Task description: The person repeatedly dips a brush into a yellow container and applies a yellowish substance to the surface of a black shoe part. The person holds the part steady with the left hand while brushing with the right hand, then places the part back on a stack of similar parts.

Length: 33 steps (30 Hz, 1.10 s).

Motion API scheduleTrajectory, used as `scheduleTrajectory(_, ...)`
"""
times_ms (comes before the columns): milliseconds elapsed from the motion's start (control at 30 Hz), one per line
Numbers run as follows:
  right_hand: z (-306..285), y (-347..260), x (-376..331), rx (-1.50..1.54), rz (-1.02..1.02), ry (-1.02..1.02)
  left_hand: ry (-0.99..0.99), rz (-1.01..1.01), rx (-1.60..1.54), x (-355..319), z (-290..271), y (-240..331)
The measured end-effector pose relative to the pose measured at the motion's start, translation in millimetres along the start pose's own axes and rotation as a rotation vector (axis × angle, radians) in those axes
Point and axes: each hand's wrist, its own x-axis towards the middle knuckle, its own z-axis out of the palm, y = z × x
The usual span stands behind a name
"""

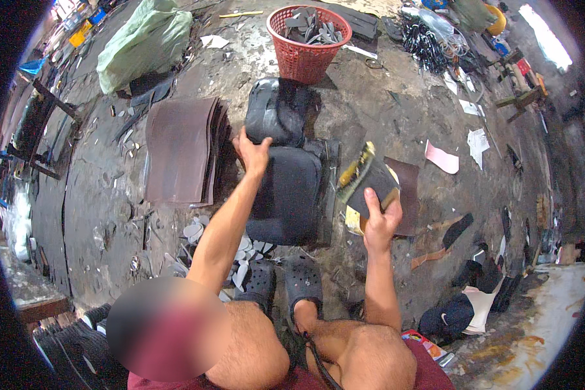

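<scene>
My left hand (252, 155) reaches forward with thumb and fingers apart, at the left edge of a black padded block (274, 112). Whether it presses on the block is hard to tell. Just nearer lies a larger black padded piece (283, 192), flat on the floor. On the right, my right hand (382, 221) grips a dark flat piece (364, 190), thumb on top. A greenish-yellow, rough-edged strip (356, 172) runs along the far left side of that piece; its kind is unclear. Beneath the right hand is a brown sheet (406, 195).
A stack of brown sheets (181, 151) lies left. A red basket (307, 60) of grey offcuts stands ahead, beside a pale green plastic bag (143, 45). Grey cut pieces (244, 250) are scattered near my black clogs (303, 281). A pink piece (442, 157) lies right.
</scene>
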Motion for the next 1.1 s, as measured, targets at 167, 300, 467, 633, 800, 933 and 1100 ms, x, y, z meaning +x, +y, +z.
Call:
scheduleTrajectory(167,50,28,30,-0.241,-0.079,-0.273,-0.611,0.510,0.020,-140,-114,-6)
scheduleTrajectory(300,117,49,49,-0.684,-0.127,-0.603,-0.805,0.761,0.378,-187,-160,-20)
scheduleTrajectory(467,144,136,-8,-1.263,-0.831,-0.531,-0.818,0.867,0.334,-190,-145,-45)
scheduleTrajectory(633,116,67,-33,-0.864,-0.114,-0.786,-0.821,0.835,0.324,-191,-155,-52)
scheduleTrajectory(800,-11,-5,34,-0.686,-0.107,-0.151,-0.769,0.825,0.166,-195,-166,-65)
scheduleTrajectory(933,-94,19,53,-1.013,0.099,-0.021,-0.607,0.564,0.384,-193,-182,-25)
scheduleTrajectory(1100,-71,72,32,-1.140,0.174,-0.038,-0.647,0.186,0.211,-177,-175,-40)
